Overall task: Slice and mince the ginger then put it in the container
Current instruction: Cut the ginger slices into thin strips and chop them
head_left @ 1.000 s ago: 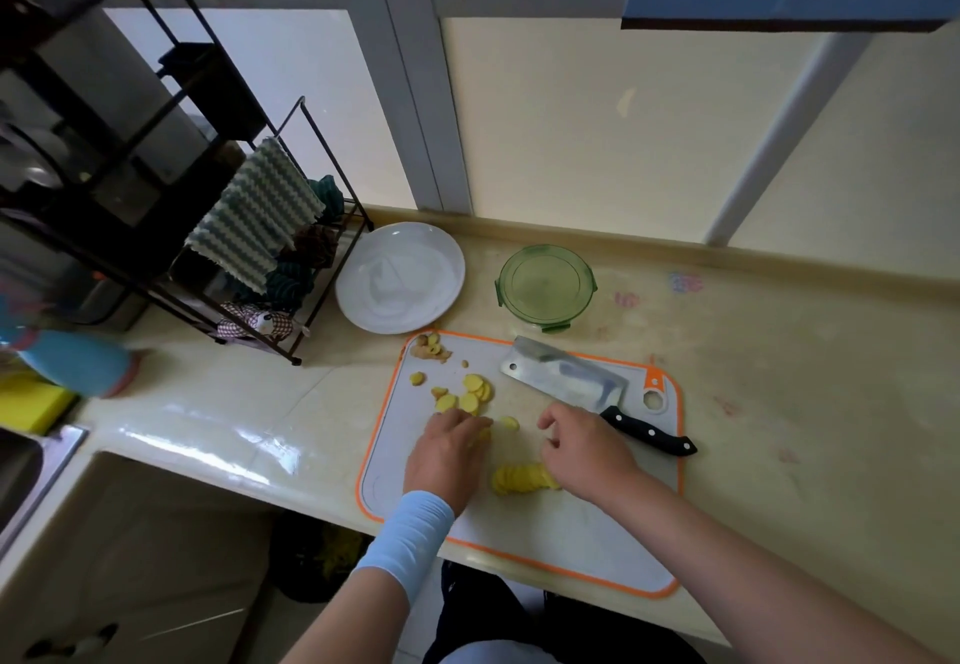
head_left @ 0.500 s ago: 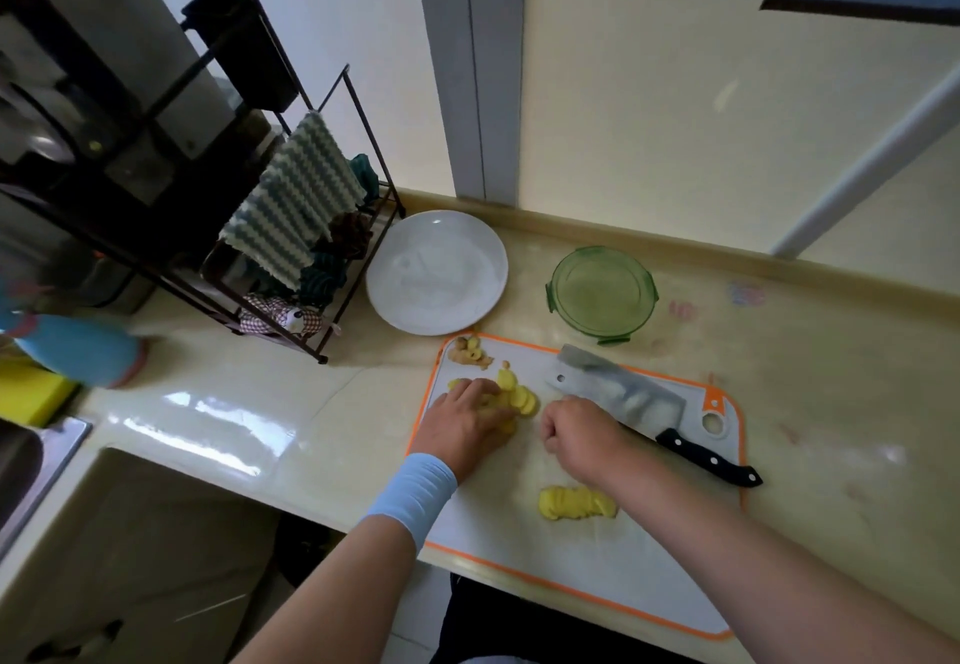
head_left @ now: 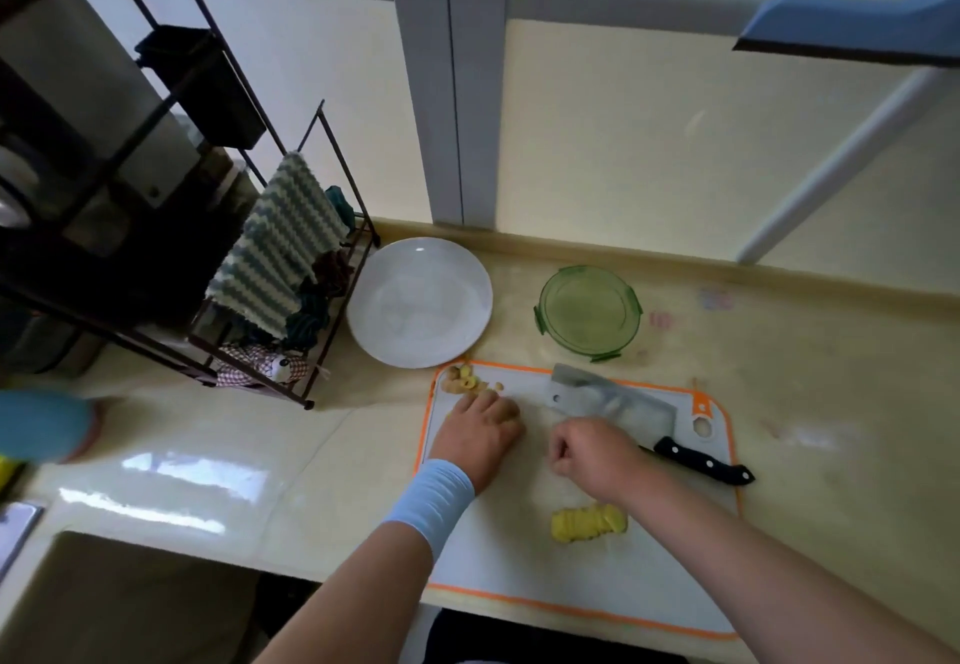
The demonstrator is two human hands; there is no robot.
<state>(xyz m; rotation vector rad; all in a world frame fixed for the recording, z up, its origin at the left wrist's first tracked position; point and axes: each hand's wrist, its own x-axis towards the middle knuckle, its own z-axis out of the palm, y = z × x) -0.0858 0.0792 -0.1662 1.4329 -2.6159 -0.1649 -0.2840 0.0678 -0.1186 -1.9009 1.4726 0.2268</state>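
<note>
Now, nearest you at the lower centre of the frame, the stack of ginger slices [head_left: 589, 523] lies alone on the cutting board [head_left: 509, 559]. A second ago both your hands were right beside it, and they have since moved farther up the board. Your left hand [head_left: 480, 429] lies palm down over the spot where the loose slices were scattered, hiding them, with its fingers bent at the far edge; I cannot tell whether that grip has closed on any slices. Your right hand [head_left: 592, 450], just to its right, has its fingers curled in, and what this grip holds, if anything, is hidden too. Beyond the right hand the cleaver [head_left: 613, 401] lies flat on the board, untouched. I read this as gathering the strays into one pile: slicing looks finished, mincing not started. At the board's far left corner sit ginger scraps [head_left: 465, 383]. Farther back on the worktop [head_left: 831, 403], the white plate [head_left: 418, 302] and the green container [head_left: 587, 310] stand side by side, the container with no ginger in it.
</note>
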